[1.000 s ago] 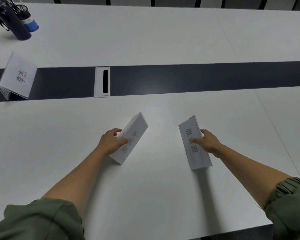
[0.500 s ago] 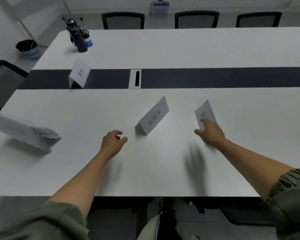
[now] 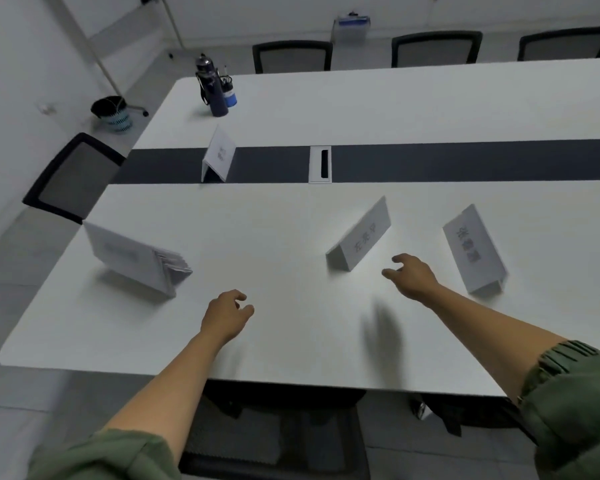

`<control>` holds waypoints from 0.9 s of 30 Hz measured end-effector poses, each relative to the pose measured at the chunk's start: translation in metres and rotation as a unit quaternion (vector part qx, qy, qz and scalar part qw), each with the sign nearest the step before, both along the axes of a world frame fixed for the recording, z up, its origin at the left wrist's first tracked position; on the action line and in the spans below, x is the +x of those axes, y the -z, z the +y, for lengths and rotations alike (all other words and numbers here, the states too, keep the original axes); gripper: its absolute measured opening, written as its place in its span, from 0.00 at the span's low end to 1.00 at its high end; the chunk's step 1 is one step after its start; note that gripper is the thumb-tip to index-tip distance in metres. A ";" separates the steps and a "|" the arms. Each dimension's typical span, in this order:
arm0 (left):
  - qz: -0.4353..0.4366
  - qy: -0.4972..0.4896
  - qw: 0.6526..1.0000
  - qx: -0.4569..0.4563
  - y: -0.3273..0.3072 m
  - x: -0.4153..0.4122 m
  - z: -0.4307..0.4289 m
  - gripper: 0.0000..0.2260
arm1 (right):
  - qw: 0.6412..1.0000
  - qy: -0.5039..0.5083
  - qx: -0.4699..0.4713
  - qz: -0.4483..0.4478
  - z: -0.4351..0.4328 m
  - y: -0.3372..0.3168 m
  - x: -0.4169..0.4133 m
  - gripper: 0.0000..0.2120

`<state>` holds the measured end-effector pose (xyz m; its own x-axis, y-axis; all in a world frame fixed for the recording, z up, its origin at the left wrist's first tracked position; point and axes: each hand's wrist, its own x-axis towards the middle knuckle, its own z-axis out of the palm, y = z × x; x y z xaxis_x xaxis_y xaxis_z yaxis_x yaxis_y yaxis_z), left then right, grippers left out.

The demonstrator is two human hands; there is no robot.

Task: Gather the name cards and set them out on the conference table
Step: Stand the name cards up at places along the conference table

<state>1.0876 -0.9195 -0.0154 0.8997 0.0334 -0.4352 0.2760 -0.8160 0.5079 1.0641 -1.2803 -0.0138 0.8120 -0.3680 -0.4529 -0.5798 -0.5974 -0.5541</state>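
Three white folded name cards stand on the conference table [image 3: 291, 341]: one [image 3: 361, 235] in the middle, one [image 3: 473, 251] to the right, one [image 3: 219, 155] on the dark centre strip. A stack of several nested name cards [image 3: 136, 259] stands at the left. My left hand [image 3: 226, 315] hovers over the table between the stack and the middle card, fingers loosely curled, holding nothing. My right hand [image 3: 411, 275] hangs just right of the middle card and left of the right card, fingers relaxed, touching neither.
A dark water bottle [image 3: 212, 88] and a pen cup [image 3: 228, 91] stand at the far left corner. A cable hatch [image 3: 320, 164] sits in the dark strip. Black chairs [image 3: 73, 178] ring the table; a bin [image 3: 111, 114] is on the floor.
Both hands let go of their name cards and drew back towards me. The view pulled back and turned left, bringing the card stack and the table's left end into sight.
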 end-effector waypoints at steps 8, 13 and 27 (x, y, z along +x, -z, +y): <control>0.023 0.120 0.986 0.114 0.061 0.079 0.058 0.20 | 0.958 0.231 0.165 -0.019 0.066 0.038 0.109 0.28; -0.008 0.174 0.968 0.179 0.099 0.118 0.072 0.23 | 0.951 0.264 0.162 -0.022 0.100 0.059 0.143 0.30; -0.124 0.162 0.954 0.221 0.159 0.125 0.056 0.29 | 0.956 -0.061 -0.282 -0.054 0.064 0.045 0.183 0.27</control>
<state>1.2124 -0.8631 -0.1741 0.9673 -0.1331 -0.2157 -0.1111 -0.9876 0.1112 1.2471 -1.2165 -0.0584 0.8953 -0.4287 -0.1210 -0.4444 -0.8782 -0.1767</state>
